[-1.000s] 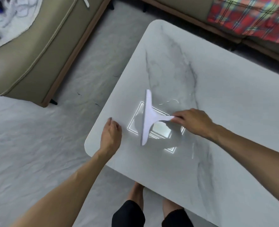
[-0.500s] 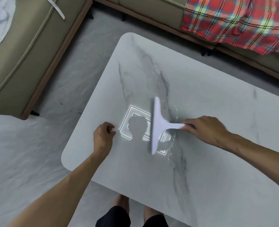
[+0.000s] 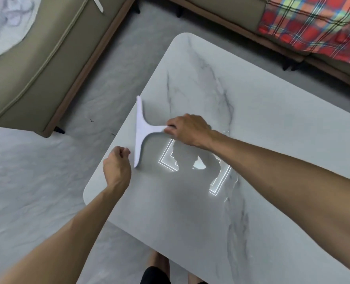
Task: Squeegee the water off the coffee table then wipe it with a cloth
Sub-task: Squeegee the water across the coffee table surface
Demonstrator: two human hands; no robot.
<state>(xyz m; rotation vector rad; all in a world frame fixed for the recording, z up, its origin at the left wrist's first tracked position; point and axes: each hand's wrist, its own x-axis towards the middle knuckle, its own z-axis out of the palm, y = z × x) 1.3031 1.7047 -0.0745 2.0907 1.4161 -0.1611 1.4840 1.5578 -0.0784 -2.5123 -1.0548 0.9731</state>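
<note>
The white marble coffee table (image 3: 272,124) fills the middle and right of the view. My right hand (image 3: 188,129) grips the handle of a white T-shaped squeegee (image 3: 142,130), whose blade lies along the table's left edge. My left hand (image 3: 116,167) rests in a loose fist at that same edge, just below the blade's near end, holding nothing. A thin streak of water (image 3: 232,181) glints on the table right of the ceiling light's reflection. No cloth is visible on the table.
A beige sofa (image 3: 36,64) stands to the left, with a white patterned fabric (image 3: 3,23) on it. Another sofa at the back carries a red plaid blanket (image 3: 313,25). Grey marble floor (image 3: 26,181) surrounds the table. My legs show below the table's near edge.
My right hand has swept the squeegee leftward from the table's middle to its left edge. My left hand has stayed by that edge, its fingers curled.
</note>
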